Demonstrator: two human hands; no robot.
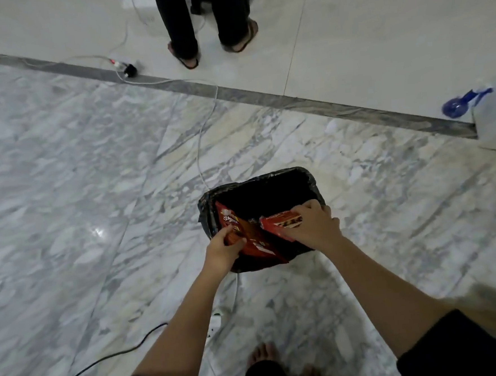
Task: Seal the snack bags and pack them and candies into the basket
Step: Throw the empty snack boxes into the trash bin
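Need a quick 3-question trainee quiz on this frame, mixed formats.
1. True or false: the left hand grips a red snack bag.
2. Multiple choice: the right hand holds A) a cup, B) a red packet, C) nothing.
3. Fill in: the black-lined basket stands on a ___ floor.
Key: 1 true; 2 B; 3 marble.
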